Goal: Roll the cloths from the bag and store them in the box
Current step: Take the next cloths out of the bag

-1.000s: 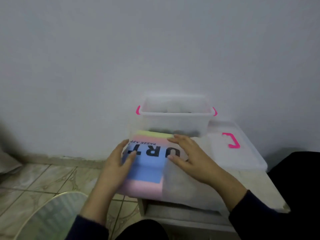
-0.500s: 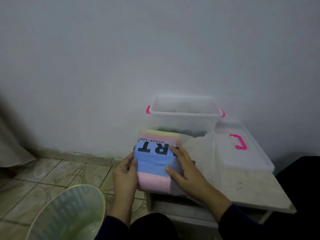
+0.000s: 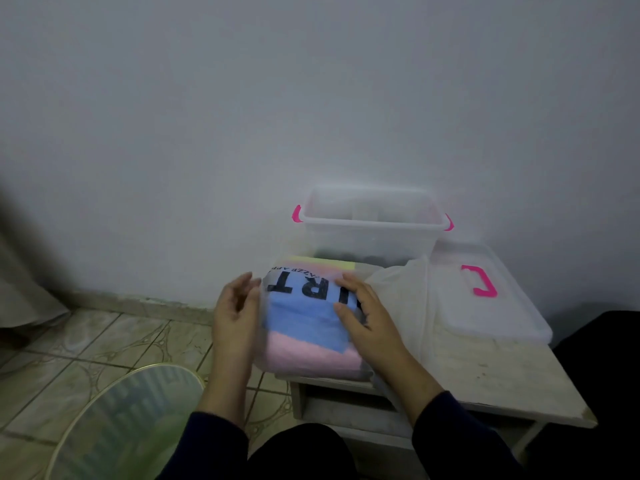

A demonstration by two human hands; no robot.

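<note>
A clear plastic bag [image 3: 304, 327] with black letters, holding folded blue, pink and yellow cloths, lies at the front left of a low white table [image 3: 485, 372]. My left hand [image 3: 235, 313] rests against the bag's left side with fingers straight. My right hand [image 3: 367, 317] lies on top of the bag's right part, fingers spread. Behind the bag stands a clear storage box [image 3: 372, 226] with pink clips, open; dark shapes show through its wall near the bottom.
The box's clear lid [image 3: 485, 292] with a pink handle lies on the table to the right. A round basket [image 3: 121, 424] stands on the tiled floor at the lower left. A plain wall rises right behind the box.
The view has shifted slightly. My left hand's fingers have lifted off the bag's top and now stand at its left side. The bag and my right hand stay about where they were.
</note>
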